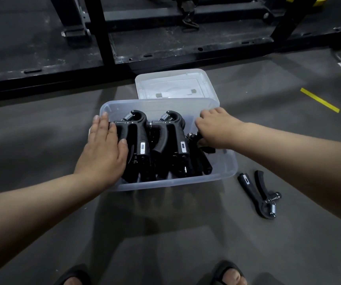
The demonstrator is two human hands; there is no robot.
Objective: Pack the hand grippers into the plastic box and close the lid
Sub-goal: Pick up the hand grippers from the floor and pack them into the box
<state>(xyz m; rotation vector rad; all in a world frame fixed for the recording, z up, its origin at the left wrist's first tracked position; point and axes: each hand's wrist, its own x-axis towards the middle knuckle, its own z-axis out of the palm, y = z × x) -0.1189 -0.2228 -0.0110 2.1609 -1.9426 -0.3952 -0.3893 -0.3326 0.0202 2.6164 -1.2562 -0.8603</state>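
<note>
A clear plastic box (225, 171) stands on the grey floor, holding several black hand grippers (165, 140) with steel springs, packed side by side. My left hand (103, 149) lies flat, fingers apart, on the leftmost gripper at the box's left rim. My right hand (216, 128) reaches into the right side of the box, its fingers curled around a black hand gripper (196, 138) there. Another hand gripper (260, 194) lies loose on the floor to the right of the box. The translucent lid (175, 83) lies flat on the floor just behind the box.
A black metal frame (124, 58) with upright posts runs across the floor behind the lid. A yellow tape strip (319, 99) marks the floor at right. My two feet in dark sandals (229, 274) show at the bottom edge.
</note>
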